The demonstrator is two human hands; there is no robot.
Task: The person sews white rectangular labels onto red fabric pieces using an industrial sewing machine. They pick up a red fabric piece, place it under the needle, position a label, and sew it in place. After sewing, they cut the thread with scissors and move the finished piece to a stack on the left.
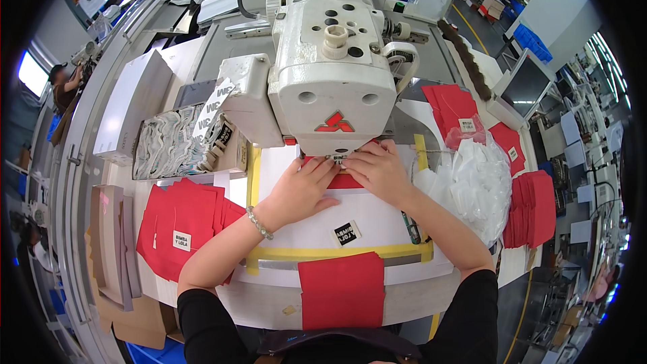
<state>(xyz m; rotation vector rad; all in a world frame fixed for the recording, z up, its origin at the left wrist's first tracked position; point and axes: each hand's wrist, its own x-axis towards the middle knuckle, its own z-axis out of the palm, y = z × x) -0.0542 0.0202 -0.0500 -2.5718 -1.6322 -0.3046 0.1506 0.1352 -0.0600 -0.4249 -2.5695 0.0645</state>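
Note:
Under the head of a white industrial sewing machine [333, 94] lies a red fabric piece [345, 181], with a small white-and-black label [338, 160] on it. My left hand [301, 190] rests on the piece from the left, fingers stretched toward the label and thumb apart. From the right, my right hand [379, 172] lays its fingers beside and partly over the label. The needle area is hidden behind the machine head and my fingers. Nearer me, a loose black-and-cream label [347, 233] lies on the white work surface.
Red pieces are stacked at the left [182, 226], front edge [342, 290] and right [530, 209]. A box of label strips [176, 141] stands left. Right are a crumpled clear plastic bag [477, 182], dark thread snips [410, 228] and a screen [529, 87]. Yellow tape [337, 254] borders the work surface.

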